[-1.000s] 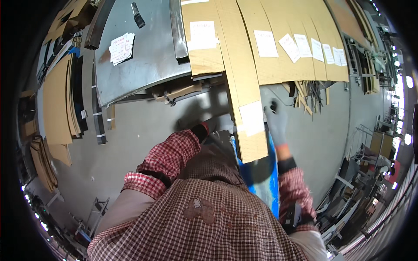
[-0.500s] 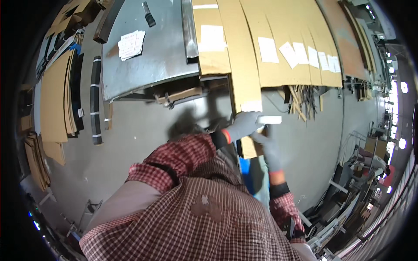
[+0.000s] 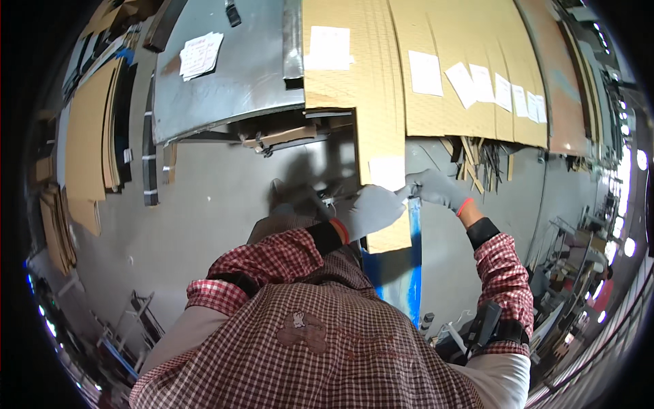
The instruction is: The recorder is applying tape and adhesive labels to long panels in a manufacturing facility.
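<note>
The left hand [image 3: 373, 210], in a grey glove, lies across the narrow cardboard strip [image 3: 380, 140], near its close end. Its fingers are bent and point to the right; they cover part of the strip, so I cannot tell if they have hold of something. The right hand [image 3: 436, 189], in the same kind of glove, is at the right edge of the strip, with the fingertips curled in and meeting those of the left. The gap between its finger and thumb is hard to make out, and whether a small thing is pinched there I cannot tell.

The strip comes from the table side toward the person, and its far end is cut off by the upper edge. A white paper [image 3: 386, 170] lies on it, just beyond the left hand. Below the strip is a blue and white surface [image 3: 402, 290], partly hidden by the apron [image 3: 306, 341]. On the metal table [image 3: 252, 75], a brush [image 3: 233, 15] is cut off at the top.
</note>
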### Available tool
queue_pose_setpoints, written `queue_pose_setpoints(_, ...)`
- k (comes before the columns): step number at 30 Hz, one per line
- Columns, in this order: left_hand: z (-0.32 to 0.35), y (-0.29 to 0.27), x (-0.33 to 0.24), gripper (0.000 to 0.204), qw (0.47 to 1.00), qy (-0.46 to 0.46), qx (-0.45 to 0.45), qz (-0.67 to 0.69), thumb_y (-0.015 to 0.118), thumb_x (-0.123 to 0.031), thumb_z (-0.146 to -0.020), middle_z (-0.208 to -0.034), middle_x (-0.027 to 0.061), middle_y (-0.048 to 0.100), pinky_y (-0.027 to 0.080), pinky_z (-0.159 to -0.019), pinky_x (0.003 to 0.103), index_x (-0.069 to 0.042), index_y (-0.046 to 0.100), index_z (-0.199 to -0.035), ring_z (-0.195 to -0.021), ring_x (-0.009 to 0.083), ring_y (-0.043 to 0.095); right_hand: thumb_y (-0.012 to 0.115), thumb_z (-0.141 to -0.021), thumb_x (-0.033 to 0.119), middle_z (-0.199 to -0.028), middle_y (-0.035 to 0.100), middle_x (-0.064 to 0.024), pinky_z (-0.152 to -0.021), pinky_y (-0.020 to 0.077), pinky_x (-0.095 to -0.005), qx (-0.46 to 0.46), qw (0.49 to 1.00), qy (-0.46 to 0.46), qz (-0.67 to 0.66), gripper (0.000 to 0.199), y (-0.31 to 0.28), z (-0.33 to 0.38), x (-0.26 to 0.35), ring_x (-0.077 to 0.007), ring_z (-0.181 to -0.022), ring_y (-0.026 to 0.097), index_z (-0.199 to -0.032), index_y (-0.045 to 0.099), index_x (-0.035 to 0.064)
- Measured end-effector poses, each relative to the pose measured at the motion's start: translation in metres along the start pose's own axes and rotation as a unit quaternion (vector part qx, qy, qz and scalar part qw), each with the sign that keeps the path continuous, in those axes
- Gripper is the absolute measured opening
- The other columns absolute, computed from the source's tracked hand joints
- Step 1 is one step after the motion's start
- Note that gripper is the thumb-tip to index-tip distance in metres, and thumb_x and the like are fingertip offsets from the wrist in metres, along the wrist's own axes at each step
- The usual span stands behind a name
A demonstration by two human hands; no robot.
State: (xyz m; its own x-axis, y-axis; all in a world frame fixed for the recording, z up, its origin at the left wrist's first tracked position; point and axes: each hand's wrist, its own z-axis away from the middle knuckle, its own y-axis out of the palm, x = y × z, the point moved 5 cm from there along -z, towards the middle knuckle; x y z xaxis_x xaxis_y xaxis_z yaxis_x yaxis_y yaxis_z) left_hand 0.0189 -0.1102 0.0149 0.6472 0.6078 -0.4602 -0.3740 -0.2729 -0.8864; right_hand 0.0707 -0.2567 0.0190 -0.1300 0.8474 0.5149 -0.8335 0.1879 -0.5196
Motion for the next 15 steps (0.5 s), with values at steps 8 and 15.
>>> queue_pose_setpoints(8, -0.005, -0.071, 0.07, 0.045, 0.94, -0.208, -0.13, 0.237, 0.058, -0.037, -0.087, -0.091, 0.0198, 0.065, 0.051, -0.072, 0.044, -0.002, 0.055, -0.115, -0.083, 0.0344, 0.066, 0.051, -0.09, 0.027, -0.098, 0.068, -0.022, -0.08, 0.0506, -0.0491, -0.143, 0.967, 0.169, 0.13, 0.029, 0.006, -0.013, -0.062, -0.0414, -0.092, 0.065, -0.102, 0.069, 0.0073)
queue_pose_setpoints(15, 0.09, 0.0, -0.001, 0.095, 0.951, -0.223, 0.131, 0.172, 0.059, -0.048, -0.087, -0.142, 0.0419, 0.026, 0.028, -0.109, 0.061, 0.013, 0.016, -0.146, -0.132, 0.0433, 0.038, 0.055, -0.078, 0.013, -0.086, 0.068, -0.0228, -0.068, 0.0521, -0.0417, 0.015, 0.985, 0.171, -0.019, 0.032, 0.053, 0.054, 0.019, -0.0336, -0.074, 0.067, -0.104, 0.068, 0.0)
